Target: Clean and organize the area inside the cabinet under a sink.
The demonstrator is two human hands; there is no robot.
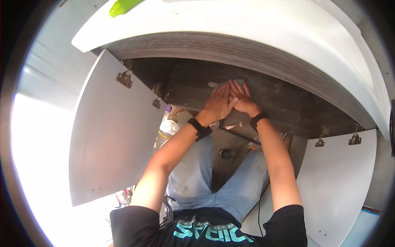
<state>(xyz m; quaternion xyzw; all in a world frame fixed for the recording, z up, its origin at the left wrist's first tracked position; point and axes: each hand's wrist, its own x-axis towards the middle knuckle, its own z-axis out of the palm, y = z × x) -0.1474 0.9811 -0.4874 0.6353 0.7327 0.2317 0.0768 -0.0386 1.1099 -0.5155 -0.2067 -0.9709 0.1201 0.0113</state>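
Observation:
Both my hands reach into an open cabinet with a dark wood-grain interior. My left hand lies flat, fingers extended, beside and partly against my right hand. The fingertips of both rest on a greyish flat piece, perhaps a cloth, on the cabinet's inner board; its rounded end sticks out to the left. Whether the fingers grip it or only press on it is hard to tell. A black band circles each wrist.
A white cabinet door with metal hinges stands open at left, another door at right. Above is a white countertop bearing a bright green object. Mixed items lie beside my left leg; a dark cable hangs at right.

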